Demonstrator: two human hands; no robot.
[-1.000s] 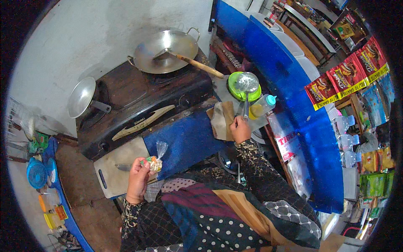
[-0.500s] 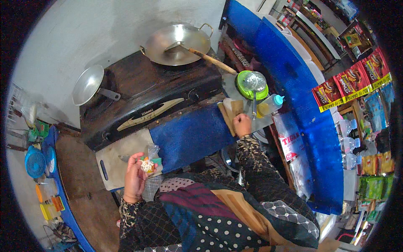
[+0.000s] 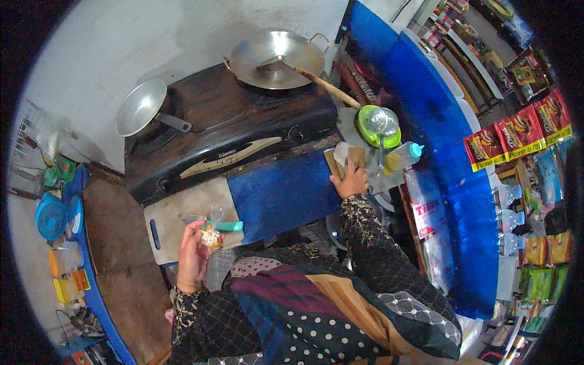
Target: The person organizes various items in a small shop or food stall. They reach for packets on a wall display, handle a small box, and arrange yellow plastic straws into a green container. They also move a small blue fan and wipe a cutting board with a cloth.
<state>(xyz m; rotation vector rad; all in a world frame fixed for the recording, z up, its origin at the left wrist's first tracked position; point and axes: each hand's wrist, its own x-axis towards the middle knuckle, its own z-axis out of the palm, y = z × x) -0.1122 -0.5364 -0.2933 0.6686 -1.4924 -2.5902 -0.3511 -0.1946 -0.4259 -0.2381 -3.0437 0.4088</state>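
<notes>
My left hand is closed on a small clear plastic bag with white and orange-yellow contents, held over the near edge of a pale cutting board. A knife with a teal handle lies on the board behind the bag, its blade partly hidden by my fingers. At the right end of the blue counter surface, my right hand touches brown paper sheets with its fingers spread. The palm covers the sheets' near part. A whitish piece lies among them.
Behind the counter is a black two-burner stove with a small frying pan and a large wok holding a long-handled spatula. On the right are a green bowl with a skimmer, an oil bottle and a blue partition.
My right hand has gone from bunched fingers to spread fingers over the brown paper. The left still holds the bag, and more of the teal knife handle shows. The whole view has shifted slightly.
</notes>
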